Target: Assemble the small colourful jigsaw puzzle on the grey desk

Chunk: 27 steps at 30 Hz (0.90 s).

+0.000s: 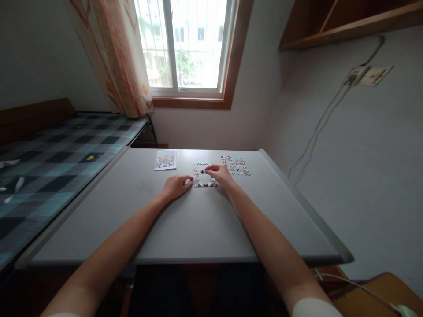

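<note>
1. Table (185, 237): pale grey, stretches across the middle and lower view.
2. Bed (66, 163): checked in dark and light, stands along the table's left side.
3. Window (185, 48): looks bright, sits in a brown frame beyond the table.
4. Curtain (115, 57): patterned in orange, hangs at the window's left.
5. Left hand (176, 186): rests on the table, fingertips at the puzzle's left edge; cannot tell whether pinched on it.
6. Right hand (220, 173): reaches over the puzzle, thumb and forefinger close together; cannot tell whether clamped on a piece.
7. Loose pieces (238, 166): lie spread on the table, just right of the right hand.
8. Puzzle (205, 185): lies between both hands, joined as a border around an open middle.
9. Picture card (165, 160): lies beyond the left hand, left of the puzzle.
10. Dark piece (202, 172): shows inside the border, just beside the right fingertips.
</note>
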Tool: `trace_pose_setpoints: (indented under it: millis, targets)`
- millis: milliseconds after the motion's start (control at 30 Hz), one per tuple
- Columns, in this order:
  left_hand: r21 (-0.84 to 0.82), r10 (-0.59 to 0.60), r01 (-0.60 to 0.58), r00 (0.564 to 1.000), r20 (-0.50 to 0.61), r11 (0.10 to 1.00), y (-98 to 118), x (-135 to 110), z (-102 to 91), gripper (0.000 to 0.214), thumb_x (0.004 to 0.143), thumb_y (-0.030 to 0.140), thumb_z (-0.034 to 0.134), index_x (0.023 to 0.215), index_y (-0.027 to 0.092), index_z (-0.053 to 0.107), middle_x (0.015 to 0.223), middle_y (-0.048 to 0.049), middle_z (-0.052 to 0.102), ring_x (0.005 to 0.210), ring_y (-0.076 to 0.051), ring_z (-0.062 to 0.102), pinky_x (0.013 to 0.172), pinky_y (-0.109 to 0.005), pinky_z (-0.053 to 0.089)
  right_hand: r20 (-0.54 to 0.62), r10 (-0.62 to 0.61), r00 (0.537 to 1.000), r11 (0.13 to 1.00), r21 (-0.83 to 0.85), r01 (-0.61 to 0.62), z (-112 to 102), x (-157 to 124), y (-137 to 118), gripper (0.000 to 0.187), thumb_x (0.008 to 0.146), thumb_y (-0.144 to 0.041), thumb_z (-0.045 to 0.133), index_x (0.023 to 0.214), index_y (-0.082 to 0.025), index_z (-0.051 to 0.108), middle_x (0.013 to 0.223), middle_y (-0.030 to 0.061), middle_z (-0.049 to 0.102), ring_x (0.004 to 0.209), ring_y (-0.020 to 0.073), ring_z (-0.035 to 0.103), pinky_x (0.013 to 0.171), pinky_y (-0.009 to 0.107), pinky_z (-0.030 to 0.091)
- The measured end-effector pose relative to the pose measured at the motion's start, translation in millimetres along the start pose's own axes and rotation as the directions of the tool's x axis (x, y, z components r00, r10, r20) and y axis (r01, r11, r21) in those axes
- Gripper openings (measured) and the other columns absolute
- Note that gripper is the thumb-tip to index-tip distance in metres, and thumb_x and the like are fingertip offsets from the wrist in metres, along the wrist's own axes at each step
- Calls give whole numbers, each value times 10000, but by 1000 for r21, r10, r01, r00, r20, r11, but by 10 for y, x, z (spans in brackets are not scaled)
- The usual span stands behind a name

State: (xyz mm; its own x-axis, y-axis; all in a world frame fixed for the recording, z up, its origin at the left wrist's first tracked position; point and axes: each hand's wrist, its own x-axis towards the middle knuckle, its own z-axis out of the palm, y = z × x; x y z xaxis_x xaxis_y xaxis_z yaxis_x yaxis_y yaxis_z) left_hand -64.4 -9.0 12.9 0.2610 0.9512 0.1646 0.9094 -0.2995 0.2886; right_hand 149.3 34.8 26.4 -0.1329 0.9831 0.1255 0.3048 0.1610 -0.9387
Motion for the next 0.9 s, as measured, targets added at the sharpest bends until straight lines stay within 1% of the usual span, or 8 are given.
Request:
trace_pose_setpoints:
  millis: [133,267,467,700,900]
  targets:
    - [-3,-2,2,1000,0,1000,-7,-2,3,364,892,489,494,1122,317,718,698,-4,675,668,-173,625,586,-237,360,8,-109,994,989,-103,109,147,-93,105,83,724,-187,674,748,-187,754,773,47,741,733,175,666,721,288,507]
    - [-12,1,-1,1000,-5,1000,-17,0,12,368,882,498,511,1118,308,721,701,-4,679,675,-173,626,581,-236,353,37,-171,985,959,-223,175,200,-207,151,110,750,-176,650,759,-190,759,771,38,744,713,160,656,706,268,496]
    - [-14,1,-1,1000,-9,1000,-21,0,17,368,885,492,508,1118,303,721,690,-3,673,653,-164,616,571,-231,346,50,-180,982,945,-270,187,226,-255,160,133,766,-158,633,786,-189,760,778,30,747,702,141,651,701,245,492]
    - [-5,2,-2,1000,-5,1000,-16,1,13,377,889,487,502,1127,292,719,696,-8,673,657,-163,617,580,-225,356,38,-176,984,934,-310,179,227,-242,191,147,766,-145,630,802,-198,763,803,26,750,730,144,661,730,249,494]
    - [-3,4,-4,1000,4,1000,-25,9,24,381,892,493,497,1137,297,713,722,-7,683,659,-162,617,591,-225,364,56,-165,985,921,-348,174,218,-238,200,153,775,-145,630,817,-199,768,810,30,747,739,149,657,736,245,487]
